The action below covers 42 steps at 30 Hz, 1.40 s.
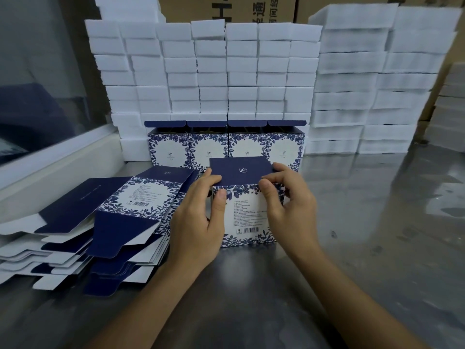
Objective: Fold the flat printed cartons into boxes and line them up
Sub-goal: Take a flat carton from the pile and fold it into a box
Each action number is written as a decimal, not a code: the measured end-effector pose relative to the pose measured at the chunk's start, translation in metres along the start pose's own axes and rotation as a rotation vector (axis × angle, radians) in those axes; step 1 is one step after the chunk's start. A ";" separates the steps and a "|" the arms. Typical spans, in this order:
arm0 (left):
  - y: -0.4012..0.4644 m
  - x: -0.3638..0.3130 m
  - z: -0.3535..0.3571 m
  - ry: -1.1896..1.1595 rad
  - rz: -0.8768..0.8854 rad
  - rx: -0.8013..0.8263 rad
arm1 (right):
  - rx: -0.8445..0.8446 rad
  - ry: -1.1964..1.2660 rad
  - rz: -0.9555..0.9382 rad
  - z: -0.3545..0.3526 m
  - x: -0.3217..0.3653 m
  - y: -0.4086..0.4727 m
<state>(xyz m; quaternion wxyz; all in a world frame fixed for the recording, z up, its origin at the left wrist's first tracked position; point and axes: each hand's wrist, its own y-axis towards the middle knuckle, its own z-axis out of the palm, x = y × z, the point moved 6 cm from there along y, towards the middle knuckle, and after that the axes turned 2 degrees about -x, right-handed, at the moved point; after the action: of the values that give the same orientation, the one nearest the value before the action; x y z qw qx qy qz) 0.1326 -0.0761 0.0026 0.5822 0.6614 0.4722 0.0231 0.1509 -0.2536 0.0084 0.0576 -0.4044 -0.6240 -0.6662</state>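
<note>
A blue-and-white floral box [247, 217] stands on the steel table in front of me, its navy lid flap [240, 171] folded flat over the top. My left hand [198, 222] grips the box's left side, thumb on the front face and fingers at the lid's left edge. My right hand [286, 205] holds the right side, with thumb and fingers pinching the lid's right front corner. A pile of flat printed cartons [105, 222] lies to the left. Behind the box, a row of several folded boxes [226, 144] stands with lids open.
Stacks of white foam blocks [214, 71] form a wall behind the row, with more foam stacks [364, 84] at the right. Brown shipping cartons [226, 8] stand behind them. A white ledge [63, 157] runs along the left. The steel table [364, 222] stretches to the right.
</note>
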 end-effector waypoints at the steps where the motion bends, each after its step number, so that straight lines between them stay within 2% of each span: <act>1: -0.001 0.001 0.000 0.001 -0.005 0.004 | -0.005 0.019 0.009 0.000 -0.002 0.000; 4: -0.002 0.004 0.003 0.009 -0.018 0.027 | -0.032 0.082 0.092 -0.001 -0.009 0.000; 8: -0.002 0.009 0.002 -0.017 -0.047 0.048 | -0.049 0.280 0.359 -0.004 -0.026 0.000; 10: -0.001 0.013 0.001 -0.046 -0.060 0.037 | 0.011 0.355 0.463 0.000 -0.030 0.000; 15: 0.003 0.024 -0.007 -0.107 -0.118 -0.037 | 0.237 0.422 0.534 0.016 -0.036 -0.010; 17: 0.003 0.028 -0.004 -0.089 -0.157 0.031 | 0.273 0.438 0.525 0.018 -0.038 -0.014; 19: 0.000 0.030 0.006 -0.107 -0.196 0.152 | 0.259 0.348 0.485 0.017 -0.039 -0.014; 23: -0.003 0.026 0.016 -0.281 -0.288 0.260 | 0.188 0.258 0.431 0.009 -0.042 -0.010; 27: -0.003 0.035 0.015 -0.315 -0.327 0.268 | 0.135 0.256 0.407 0.002 -0.042 -0.003; 29: -0.003 0.038 0.016 -0.382 -0.347 0.251 | 0.164 0.260 0.398 0.002 -0.040 -0.002; 33: -0.006 0.049 0.019 -0.743 -0.484 0.212 | 0.259 0.326 0.451 0.008 -0.035 -0.006; 35: -0.005 0.050 0.016 -0.822 -0.552 0.184 | 0.287 0.313 0.457 0.011 -0.031 -0.008; 38: -0.003 0.055 0.011 -0.845 -0.601 0.121 | 0.308 0.248 0.434 0.011 -0.029 -0.009; 42: -0.005 0.058 0.016 -0.658 -0.542 0.138 | 0.413 0.232 0.385 0.018 -0.025 -0.014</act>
<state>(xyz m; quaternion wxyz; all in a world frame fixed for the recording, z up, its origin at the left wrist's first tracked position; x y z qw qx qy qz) 0.1713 -0.0508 -0.0367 0.6412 0.5228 0.4186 -0.3746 0.1676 -0.2458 -0.0195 0.3347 -0.4162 -0.6474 -0.5436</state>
